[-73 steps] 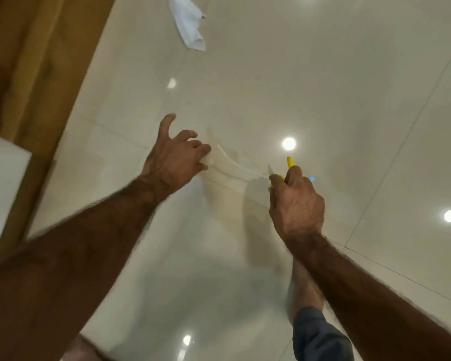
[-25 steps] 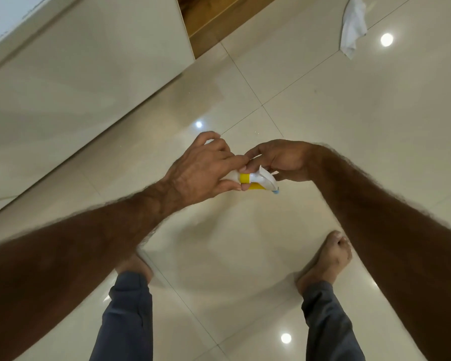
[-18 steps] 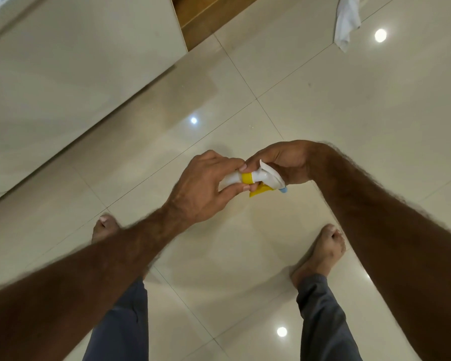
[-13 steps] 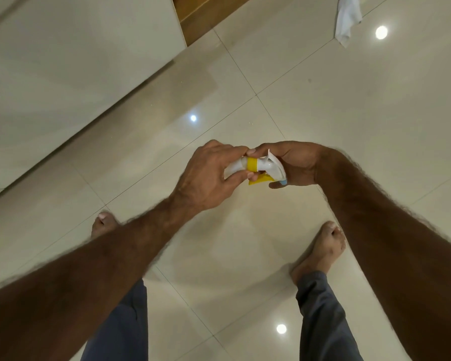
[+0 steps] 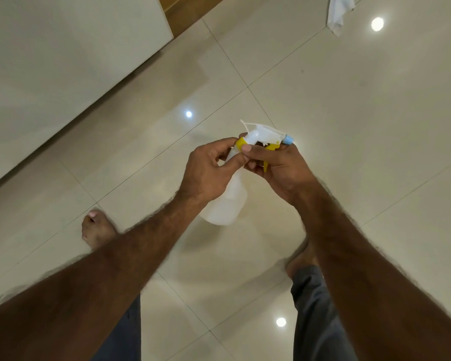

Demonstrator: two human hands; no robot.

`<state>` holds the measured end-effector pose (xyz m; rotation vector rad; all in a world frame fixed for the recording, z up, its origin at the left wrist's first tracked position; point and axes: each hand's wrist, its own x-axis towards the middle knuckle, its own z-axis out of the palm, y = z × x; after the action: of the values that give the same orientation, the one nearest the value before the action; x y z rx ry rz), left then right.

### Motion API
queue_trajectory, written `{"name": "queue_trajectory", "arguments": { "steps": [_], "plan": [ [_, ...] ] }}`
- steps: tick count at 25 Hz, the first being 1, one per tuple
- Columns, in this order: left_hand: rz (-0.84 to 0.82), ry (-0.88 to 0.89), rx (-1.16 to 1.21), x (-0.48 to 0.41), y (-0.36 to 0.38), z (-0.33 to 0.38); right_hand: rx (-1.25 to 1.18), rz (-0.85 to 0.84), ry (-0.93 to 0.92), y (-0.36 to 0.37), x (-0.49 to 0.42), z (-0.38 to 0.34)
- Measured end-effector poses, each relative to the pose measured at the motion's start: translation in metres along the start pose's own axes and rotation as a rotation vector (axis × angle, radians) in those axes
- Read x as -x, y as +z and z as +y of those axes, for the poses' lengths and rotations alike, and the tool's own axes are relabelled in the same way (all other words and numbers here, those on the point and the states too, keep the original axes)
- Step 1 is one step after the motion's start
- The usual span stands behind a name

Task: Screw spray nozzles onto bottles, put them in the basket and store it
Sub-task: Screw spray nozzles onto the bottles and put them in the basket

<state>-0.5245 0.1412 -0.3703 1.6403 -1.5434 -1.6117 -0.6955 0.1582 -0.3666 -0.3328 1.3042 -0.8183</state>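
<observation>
A translucent white spray bottle (image 5: 227, 204) hangs between both hands above the floor, base toward me. Its white nozzle head (image 5: 264, 134) with a yellow collar, yellow trigger and blue tip sits on the neck. My left hand (image 5: 208, 170) grips the bottle's neck and upper body. My right hand (image 5: 276, 165) holds the nozzle, thumb on the yellow collar, fingers around the trigger. No basket is in view.
Glossy cream floor tiles (image 5: 349, 113) lie below, with my bare feet (image 5: 97, 230) on them. A pale cabinet or counter face (image 5: 63, 61) runs along the left, a wooden strip (image 5: 188, 11) behind it. A white cloth (image 5: 337, 11) lies on the floor at top right.
The bottle has swung from lying sideways to nozzle-up, so its body now shows below my left hand. My right hand has shifted under the trigger. The hands moved slightly right.
</observation>
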Motion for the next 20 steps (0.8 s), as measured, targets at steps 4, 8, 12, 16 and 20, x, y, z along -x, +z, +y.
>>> {"name": "queue_trajectory", "arguments": {
  "steps": [4,8,12,16,20],
  "plan": [
    [0.051,-0.027,-0.197,0.005,0.001,0.001,0.278,0.093,-0.071,0.005,-0.001,-0.009],
    [0.103,0.079,-0.347,-0.002,0.0,0.001,0.497,0.166,-0.127,0.013,-0.002,-0.024],
    [0.182,0.131,-0.425,-0.009,0.01,0.006,0.806,0.494,-0.064,0.035,-0.003,-0.027],
    [0.167,0.075,-0.349,-0.017,0.008,0.008,0.691,0.379,-0.095,0.038,0.002,-0.027],
    [0.119,0.035,-0.236,-0.022,-0.003,0.013,0.401,-0.075,-0.072,0.0,0.006,-0.035]
  ]
}}
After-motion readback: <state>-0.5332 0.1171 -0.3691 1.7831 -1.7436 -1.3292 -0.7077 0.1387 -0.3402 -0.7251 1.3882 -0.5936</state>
